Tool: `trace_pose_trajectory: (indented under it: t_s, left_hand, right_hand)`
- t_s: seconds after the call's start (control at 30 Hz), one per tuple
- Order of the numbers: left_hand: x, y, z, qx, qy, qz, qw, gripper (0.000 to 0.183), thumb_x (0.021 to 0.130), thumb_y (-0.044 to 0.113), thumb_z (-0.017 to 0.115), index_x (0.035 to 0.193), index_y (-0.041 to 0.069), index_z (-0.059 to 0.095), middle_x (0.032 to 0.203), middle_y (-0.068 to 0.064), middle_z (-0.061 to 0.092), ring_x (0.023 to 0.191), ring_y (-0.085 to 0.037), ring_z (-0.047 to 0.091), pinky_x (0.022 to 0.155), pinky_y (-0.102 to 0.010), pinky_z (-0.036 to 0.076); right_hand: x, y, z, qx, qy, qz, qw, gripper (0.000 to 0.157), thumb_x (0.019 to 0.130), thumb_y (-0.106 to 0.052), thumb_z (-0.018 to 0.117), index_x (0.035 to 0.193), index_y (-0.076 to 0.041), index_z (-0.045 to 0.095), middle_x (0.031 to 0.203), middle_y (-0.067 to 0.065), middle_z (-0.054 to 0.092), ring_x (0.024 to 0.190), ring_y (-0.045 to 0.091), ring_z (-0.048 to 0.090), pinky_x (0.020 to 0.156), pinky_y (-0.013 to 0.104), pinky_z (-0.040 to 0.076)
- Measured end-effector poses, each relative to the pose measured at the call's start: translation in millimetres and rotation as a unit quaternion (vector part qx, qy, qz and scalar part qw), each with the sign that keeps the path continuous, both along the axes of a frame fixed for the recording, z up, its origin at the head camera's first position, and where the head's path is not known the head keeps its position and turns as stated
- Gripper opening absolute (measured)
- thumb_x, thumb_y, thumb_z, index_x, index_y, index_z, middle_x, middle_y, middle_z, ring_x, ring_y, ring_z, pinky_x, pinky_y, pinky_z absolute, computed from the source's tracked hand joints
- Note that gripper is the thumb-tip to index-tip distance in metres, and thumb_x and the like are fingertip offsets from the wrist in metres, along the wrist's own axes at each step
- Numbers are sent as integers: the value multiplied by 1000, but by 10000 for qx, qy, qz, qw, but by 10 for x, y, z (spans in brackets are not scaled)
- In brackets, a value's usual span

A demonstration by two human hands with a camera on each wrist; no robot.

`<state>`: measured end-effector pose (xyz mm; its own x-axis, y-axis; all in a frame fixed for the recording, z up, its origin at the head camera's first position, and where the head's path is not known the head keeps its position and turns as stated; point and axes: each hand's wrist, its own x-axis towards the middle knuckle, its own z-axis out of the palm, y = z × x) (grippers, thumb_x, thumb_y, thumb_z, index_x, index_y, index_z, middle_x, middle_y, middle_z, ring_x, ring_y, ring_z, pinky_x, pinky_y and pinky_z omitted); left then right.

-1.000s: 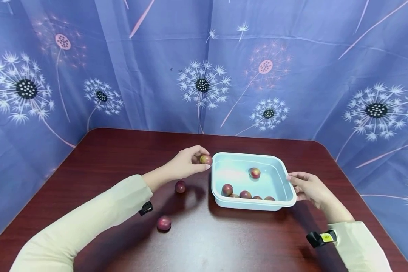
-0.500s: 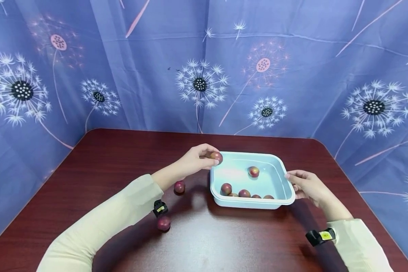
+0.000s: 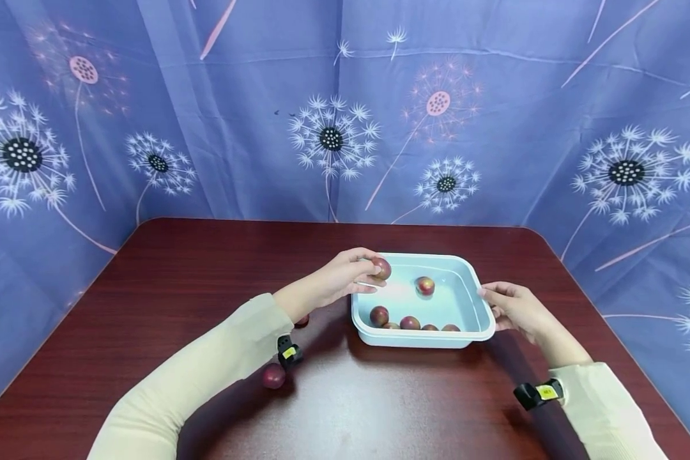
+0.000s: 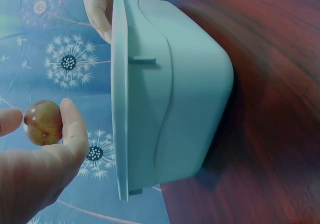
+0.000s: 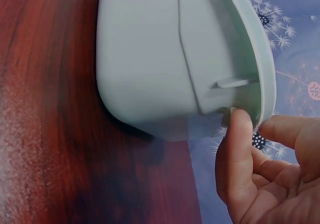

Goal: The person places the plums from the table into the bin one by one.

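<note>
My left hand pinches a round red-purple fruit above the left rim of a pale blue plastic basin. In the left wrist view this fruit shows brown and yellow-green skin between the thumb and a finger. At the basin's right side, my right hand grips the rim; its thumb and fingers close over the edge in the right wrist view. Several similar fruits lie inside, one near the middle and others along the front wall, partly hidden by it.
On the dark red wooden table, one fruit lies by the left wrist camera. Another fruit is mostly hidden behind the left forearm. A blue dandelion-print curtain hangs behind the table.
My left hand has carried the fruit rightward, from beside the basin to over its left rim. The right hand keeps its hold. The head view has shifted slightly.
</note>
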<state>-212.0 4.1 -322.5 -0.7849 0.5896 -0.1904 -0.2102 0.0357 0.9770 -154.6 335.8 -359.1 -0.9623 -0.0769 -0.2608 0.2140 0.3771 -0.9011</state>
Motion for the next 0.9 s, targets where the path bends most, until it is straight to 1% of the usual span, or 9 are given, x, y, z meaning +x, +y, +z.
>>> trace_pose_trajectory:
  t_s: [0.13,0.23,0.37,0.5,0.57,0.67,0.73,0.9]
  left_hand:
    - [-12,69,-25,-4,-98,-4,10000,31,94,9,51,123,-1,45,113,-17,62,99,-22,65,96,-42,48]
    - [-23,117,-52,-33,-140,-19,9999,35,93,6,55,126,-2,44,110,-14,61,105,-28,64,99,-44,46]
    - [-27,180,-78,-246,-122,-92,9996,43,92,4,59,131,-3,41,110,-15,60,114,-36,59,100,-46,44]
    - [-29,251,-86,-465,-154,-244,9985,43,92,5,58,131,-4,42,116,-21,60,115,-37,58,99,-44,46]
    - [-37,291,-96,-527,-203,-322,9979,41,93,5,57,130,-4,42,121,-25,58,115,-36,58,98,-42,47]
    - [-49,350,-119,-609,-288,-398,9969,43,93,6,57,131,-5,39,127,-28,54,116,-36,58,98,-41,47]
    - [-57,386,-134,-670,-389,-379,9963,47,93,6,57,133,-5,35,129,-29,53,116,-35,58,98,-40,47]
    - [-69,485,-169,-915,-482,-216,9944,57,92,9,60,137,-8,30,125,-27,57,114,-32,60,98,-38,47]
  right_hand:
    - [-4,0,-2,73,34,-6,10000,55,100,-27,48,133,15,36,80,-5,61,64,8,60,62,32,57]
    - [-11,0,-5,130,52,-2,9999,55,100,-27,48,134,15,36,80,-5,61,65,8,60,61,31,57]
    - [-14,-5,-7,103,37,6,9999,55,100,-26,48,133,16,36,79,-6,61,64,7,60,61,31,57]
    - [-6,-1,-9,82,57,0,10000,55,100,-26,48,133,16,36,79,-6,62,64,7,60,61,32,57]
    - [1,3,-12,88,73,-19,9999,55,100,-26,48,133,16,36,79,-6,61,64,7,60,60,32,57]
    - [7,7,-17,107,106,-44,9999,54,100,-26,48,133,16,37,79,-5,61,64,7,60,60,32,57]
    - [8,6,-20,108,130,-46,9998,54,100,-25,48,132,16,37,80,-5,61,64,7,60,60,32,57]
    - [11,5,-21,157,157,-60,9997,53,100,-26,48,132,16,38,80,-4,61,65,8,60,61,32,57]
